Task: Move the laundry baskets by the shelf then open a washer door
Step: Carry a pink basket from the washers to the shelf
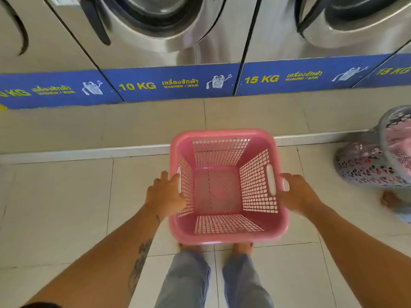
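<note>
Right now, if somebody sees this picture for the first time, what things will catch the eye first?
First, the empty pink basket in the middle, held at its two sides by the left hand and the right hand above the tiled floor. Behind it, steel washers stand in a row over a blue strip marked 10 KG and 15 KG. At the right edge is a blurred grey basket with something pink inside.

A pink lattice-walled basket (226, 236) is sitting before silver washers (155, 41) wearing a blue band (178, 83) with yellow lettering.
</note>
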